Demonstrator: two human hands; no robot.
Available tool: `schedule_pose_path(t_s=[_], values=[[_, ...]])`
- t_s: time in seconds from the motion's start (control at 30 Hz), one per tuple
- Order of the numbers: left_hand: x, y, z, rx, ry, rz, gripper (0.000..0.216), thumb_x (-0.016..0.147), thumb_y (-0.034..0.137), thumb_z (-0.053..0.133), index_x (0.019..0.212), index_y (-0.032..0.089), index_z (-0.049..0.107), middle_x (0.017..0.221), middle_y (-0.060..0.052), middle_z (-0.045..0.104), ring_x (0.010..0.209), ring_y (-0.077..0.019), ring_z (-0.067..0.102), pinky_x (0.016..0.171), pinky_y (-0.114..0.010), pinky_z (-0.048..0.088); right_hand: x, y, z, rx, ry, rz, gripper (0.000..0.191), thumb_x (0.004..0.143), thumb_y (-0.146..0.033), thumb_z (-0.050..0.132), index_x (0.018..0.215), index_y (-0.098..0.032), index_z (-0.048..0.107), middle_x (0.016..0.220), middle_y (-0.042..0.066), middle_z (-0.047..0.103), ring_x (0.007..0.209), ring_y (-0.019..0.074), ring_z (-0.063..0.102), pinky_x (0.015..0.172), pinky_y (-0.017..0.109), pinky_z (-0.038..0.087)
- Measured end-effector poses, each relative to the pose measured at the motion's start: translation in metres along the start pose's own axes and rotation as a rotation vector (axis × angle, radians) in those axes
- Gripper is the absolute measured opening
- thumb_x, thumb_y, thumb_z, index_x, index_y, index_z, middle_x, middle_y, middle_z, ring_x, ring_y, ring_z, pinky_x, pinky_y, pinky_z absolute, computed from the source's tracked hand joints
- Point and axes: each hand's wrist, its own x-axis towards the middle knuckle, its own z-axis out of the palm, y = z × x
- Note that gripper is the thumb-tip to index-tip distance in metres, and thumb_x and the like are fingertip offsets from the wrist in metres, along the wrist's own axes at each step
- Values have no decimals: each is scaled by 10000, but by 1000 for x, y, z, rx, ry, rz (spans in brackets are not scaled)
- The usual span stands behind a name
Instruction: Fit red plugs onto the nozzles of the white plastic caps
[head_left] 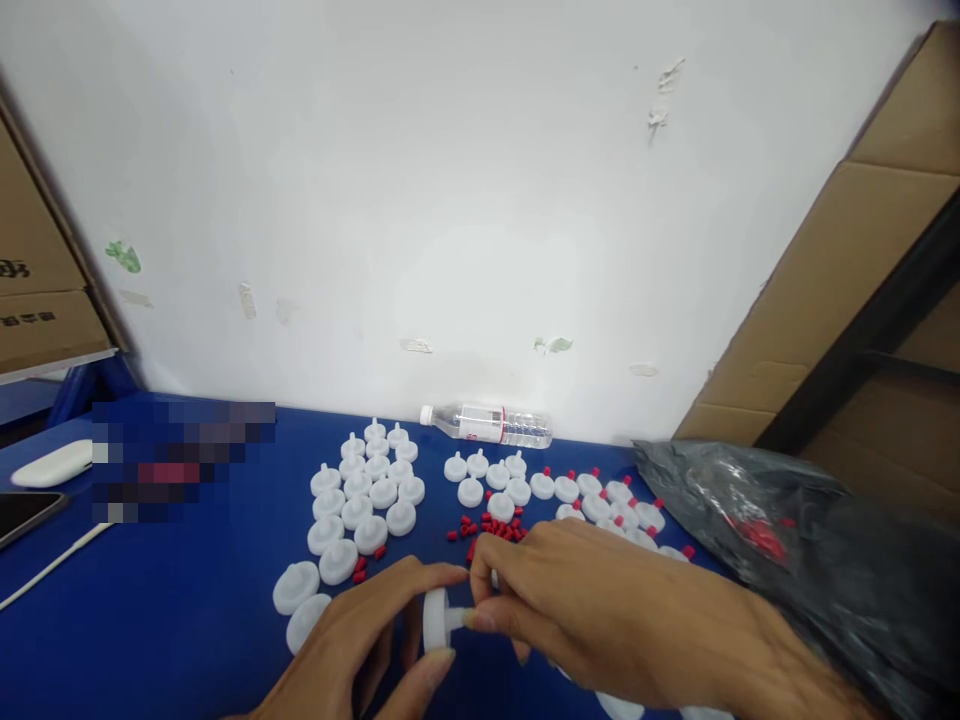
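My left hand (360,640) pinches a white round plastic disc (436,620) on its edge, low in the middle of the view. My right hand (600,610) comes in from the right, its fingertips closed at the disc's small spout; what they hold is too small to see. Just beyond the hands lies a scatter of small red caps (491,528) on the blue table (187,600). White discs without caps (367,490) lie grouped to the left. Discs with red caps (607,500) lie to the right.
A clear water bottle (487,424) lies on its side by the white wall. A black plastic bag (810,550) with red pieces sits at the right. Cardboard boxes (847,300) stand at the right and far left. A phone (22,512) and a white case (52,463) lie at the left.
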Motion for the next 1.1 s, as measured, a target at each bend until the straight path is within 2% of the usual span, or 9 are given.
schedule_pose_path(t_s=[0.07, 0.13, 0.27, 0.37, 0.47, 0.6, 0.77, 0.97, 1.1], values=[[4, 0, 1, -42, 38, -38, 482, 919, 429, 746, 1389, 384, 647, 1045, 37, 827, 683, -122, 770, 597, -126, 627, 2, 0, -1, 0, 33, -14, 265, 1106, -440, 461, 986, -240, 586, 783, -40, 710, 675, 150, 619, 607, 278, 340], [7, 0, 0, -58, 70, -98, 477, 904, 398, 789, 1359, 419, 647, 1029, 77, 823, 554, -64, 703, 583, -99, 608, 5, -2, 0, -7, 64, -43, 324, 1130, -406, 398, 934, -235, 591, 771, -41, 694, 661, 137, 594, 614, 284, 326], [10, -1, -4, -7, 114, -83, 413, 922, 431, 788, 1321, 440, 685, 1114, 83, 831, 727, -108, 795, 763, -151, 645, 14, -10, 5, -184, 131, -82, 416, 1132, -311, 306, 832, -216, 578, 737, -17, 647, 568, 135, 422, 566, 326, 239], [6, 1, -6, 31, 152, -99, 345, 944, 554, 721, 1260, 418, 750, 1131, 56, 838, 924, -191, 822, 832, -202, 653, 18, -16, 13, -275, 155, -73, 322, 1098, -239, 342, 881, -206, 577, 714, -17, 614, 517, 140, 278, 528, 346, 165], [0, 2, -6, 20, 142, -176, 380, 955, 627, 651, 1199, 373, 796, 1118, 16, 842, 968, -233, 816, 823, -236, 665, 19, -18, 19, -264, 164, -60, 242, 1066, -220, 405, 907, -205, 587, 670, -27, 594, 497, 140, 251, 512, 343, 153], [-8, -3, -4, 20, 177, -171, 392, 946, 620, 665, 1208, 361, 798, 1056, -3, 850, 892, -233, 821, 807, -263, 673, 19, -22, 20, -317, 160, -107, 182, 1027, -183, 445, 955, -206, 609, 734, -8, 659, 505, 147, 290, 507, 339, 163], [-10, -10, 0, -60, 138, -142, 404, 1012, 597, 588, 1278, 339, 748, 700, 42, 783, 594, -169, 752, 723, -239, 665, 21, -28, 19, -376, 98, -85, 150, 964, -148, 488, 997, -196, 626, 777, 9, 687, 501, 152, 311, 501, 336, 167], [-5, -9, 0, -104, 83, -155, 354, 1049, 553, 557, 1311, 357, 691, 715, 72, 765, 661, -148, 764, 760, -189, 632, 24, -20, 32, -343, 204, -96, 305, 1051, -185, 343, 954, -198, 632, 685, 4, 628, 498, 164, 260, 510, 342, 164], [1, -1, -2, -51, 66, -144, 390, 1016, 602, 584, 1273, 350, 733, 806, 36, 803, 697, -170, 774, 730, -205, 645, 18, -19, 17, -308, 185, -126, 310, 1058, -220, 373, 869, -203, 618, 717, -5, 645, 513, 146, 287, 532, 342, 174]])
